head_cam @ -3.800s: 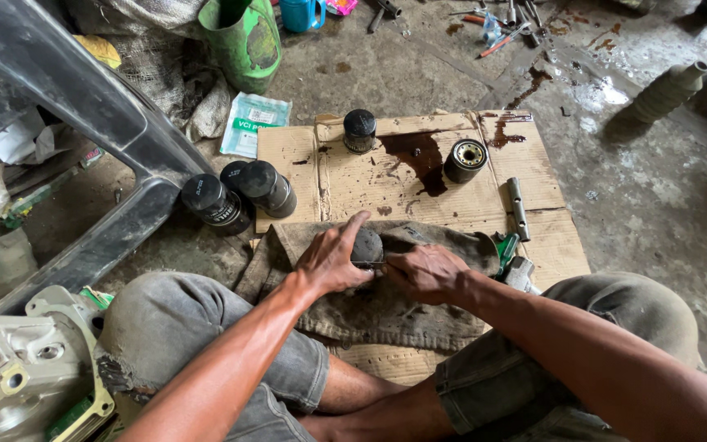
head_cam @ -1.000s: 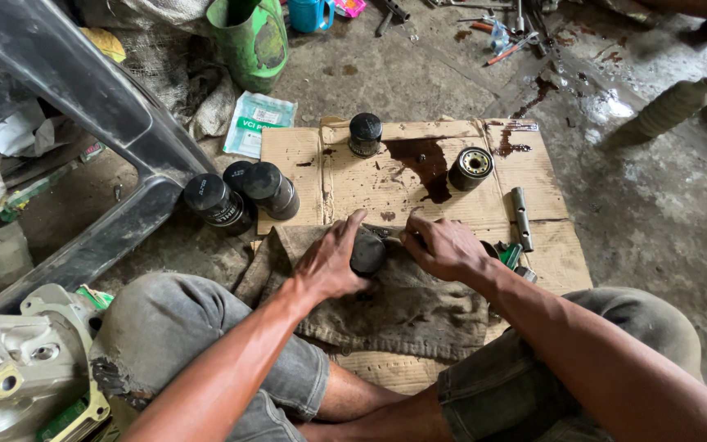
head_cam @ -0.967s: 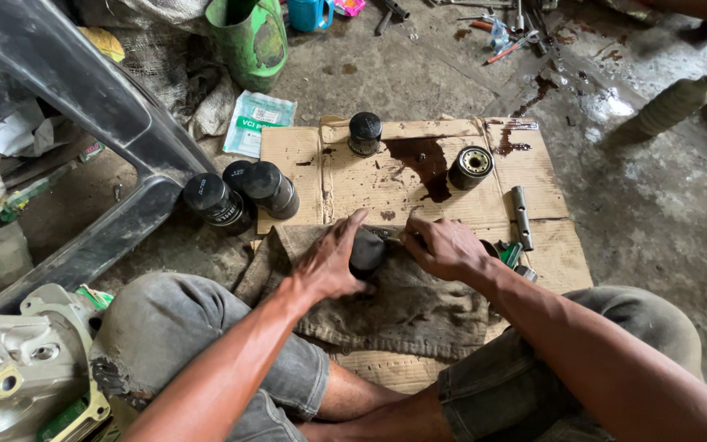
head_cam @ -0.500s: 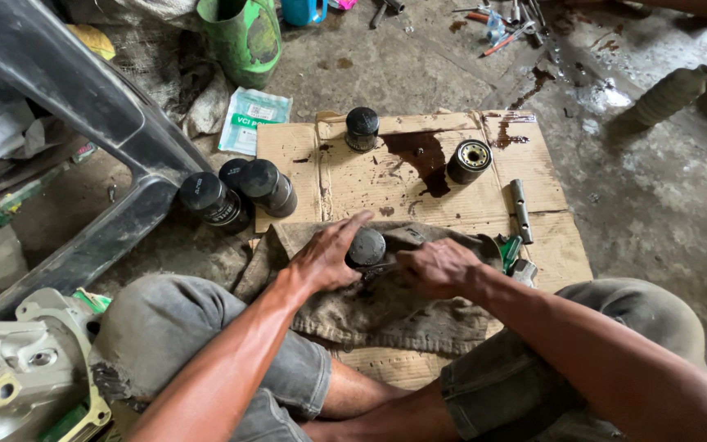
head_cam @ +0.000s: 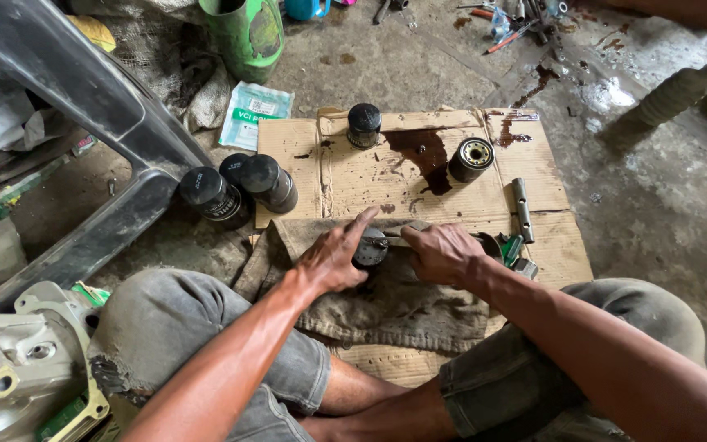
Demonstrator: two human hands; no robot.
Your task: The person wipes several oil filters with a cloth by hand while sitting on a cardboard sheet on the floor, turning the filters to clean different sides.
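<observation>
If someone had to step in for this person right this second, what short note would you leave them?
Left hand: fingers spread, gripping a small dark round part on the dirty cloth.
Right hand: closed over the same part from the other side; what it grips is hidden.
Nearby: three black oil filters stand left of the cardboard, one filter stands at its far edge, another lies beside an oil stain, and a metal tube lies to the right.
Done: the part is laid on the cloth.
Left: the work on it looks unfinished.

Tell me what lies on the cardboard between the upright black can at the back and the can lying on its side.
In the head view, a dark oil stain spreads over the cardboard between the upright can and the tipped can.
</observation>
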